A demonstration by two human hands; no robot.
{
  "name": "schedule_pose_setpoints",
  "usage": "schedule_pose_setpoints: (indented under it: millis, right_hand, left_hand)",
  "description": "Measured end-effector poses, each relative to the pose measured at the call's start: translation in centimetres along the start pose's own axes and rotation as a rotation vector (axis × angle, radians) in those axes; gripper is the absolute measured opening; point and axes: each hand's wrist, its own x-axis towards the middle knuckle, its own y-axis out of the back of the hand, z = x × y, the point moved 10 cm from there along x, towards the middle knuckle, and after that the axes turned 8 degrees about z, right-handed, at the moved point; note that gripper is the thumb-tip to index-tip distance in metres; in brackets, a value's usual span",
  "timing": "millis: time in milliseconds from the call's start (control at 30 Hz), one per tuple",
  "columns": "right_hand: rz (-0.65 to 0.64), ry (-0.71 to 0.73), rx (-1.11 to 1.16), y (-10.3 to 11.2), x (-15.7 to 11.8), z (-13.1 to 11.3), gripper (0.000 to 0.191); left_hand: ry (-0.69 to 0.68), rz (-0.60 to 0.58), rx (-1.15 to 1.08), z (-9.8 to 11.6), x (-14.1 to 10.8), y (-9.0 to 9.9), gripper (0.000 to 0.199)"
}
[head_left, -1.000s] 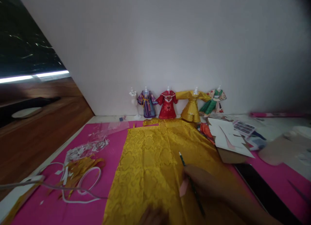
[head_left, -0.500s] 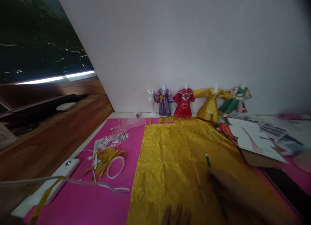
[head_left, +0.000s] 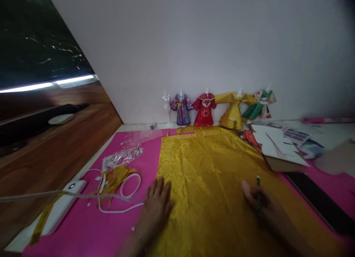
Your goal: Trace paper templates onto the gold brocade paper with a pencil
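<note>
A large yellow patterned cloth (head_left: 202,175) lies spread over a pink mat (head_left: 91,227). At the cloth's left edge, my left hand (head_left: 156,203) rests flat with its fingers spread. Over the right part of the cloth, my right hand (head_left: 262,201) holds a dark green pencil (head_left: 259,203), roughly upright between the fingers, and the thumb sticks out to the left. Left of my left hand are a white ring (head_left: 131,185) and a heap of yellow scraps (head_left: 115,179).
Small dressed figures, among them a red robe (head_left: 205,111), stand along the wall. Papers (head_left: 277,144) and a dark phone (head_left: 318,198) lie right. A white power strip (head_left: 65,207) with a cable and a plastic bag (head_left: 122,158) lie left.
My left hand has come further into view and moved up and left to the cloth's edge. My right hand has shifted right with the pencil, now more upright. The view has shifted slightly.
</note>
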Motion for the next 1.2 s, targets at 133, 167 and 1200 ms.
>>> schedule_pose_setpoints:
  millis: [133, 167, 1200]
  right_hand:
    - [0.025, -0.056, 0.047, 0.5, -0.3, 1.3, 0.031]
    - [0.027, -0.061, 0.039, 0.4, -0.4, 1.4, 0.031]
    - [0.196, 0.194, 0.175, 1.5, -1.8, -2.4, 0.034]
  left_hand:
    - [0.020, -0.030, 0.002, -1.0, 1.7, -1.3, 0.064]
    - [0.016, -0.036, -0.001, -1.1, 1.9, -1.5, 0.065]
    - [-0.258, 0.199, -0.291, 7.1, -5.3, 0.7, 0.046]
